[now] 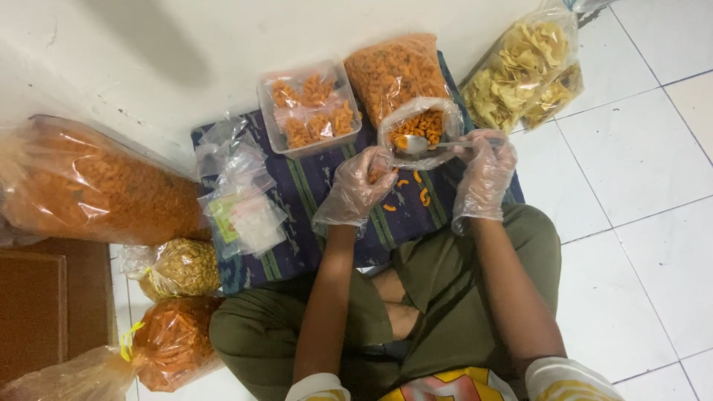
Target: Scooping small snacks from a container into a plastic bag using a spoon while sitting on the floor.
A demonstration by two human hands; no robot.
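Note:
I sit cross-legged on a tiled floor, both hands in thin clear plastic gloves. My right hand (486, 167) grips the handle of a metal spoon (416, 143), whose bowl rests at the mouth of a big open bag of orange curled snacks (397, 74). My left hand (360, 186) is curled around a small clear bag just left of the spoon; the bag is barely visible. A few orange pieces (416, 189) lie loose on the dark striped cloth (312, 193) between my hands.
A clear plastic tub (308, 108) holds small filled snack packets. Empty little bags (238, 200) lie at the cloth's left. Large bags stand around: orange snacks (96, 186), yellow chips (523, 70), brown nuts (178, 267), another orange bag (174, 341).

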